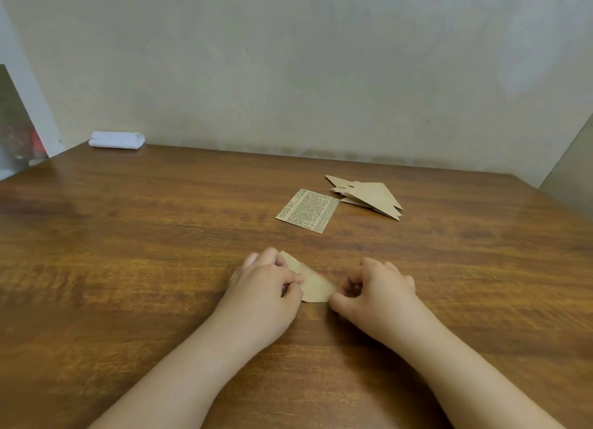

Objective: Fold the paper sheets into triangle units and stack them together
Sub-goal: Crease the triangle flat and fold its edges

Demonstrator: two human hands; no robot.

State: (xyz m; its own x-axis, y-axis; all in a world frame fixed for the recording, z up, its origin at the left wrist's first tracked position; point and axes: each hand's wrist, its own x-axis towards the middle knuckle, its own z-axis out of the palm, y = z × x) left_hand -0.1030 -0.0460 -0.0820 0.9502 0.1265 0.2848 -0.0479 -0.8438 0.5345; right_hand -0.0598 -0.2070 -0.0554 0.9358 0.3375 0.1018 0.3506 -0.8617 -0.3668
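Both hands on the half-folded paper unit (316,286), which lies flat on the surface (160,236). Left hand (268,282) has its grip pinched on the unit's left edge; right hand (377,289) pinches the right corner, fingers curled. Paper looks thin and light – likely creases easily, slides on the smooth wood, so pin one side and crease along the edge. Beyond the grip: one unfolded printed sheet (307,210); further right of it, the stack of finished triangles (369,196). White cloth roll (117,140) far left.

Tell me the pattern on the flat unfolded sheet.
The sheet is tan with dense black newsprint columns, clearest in the head view.
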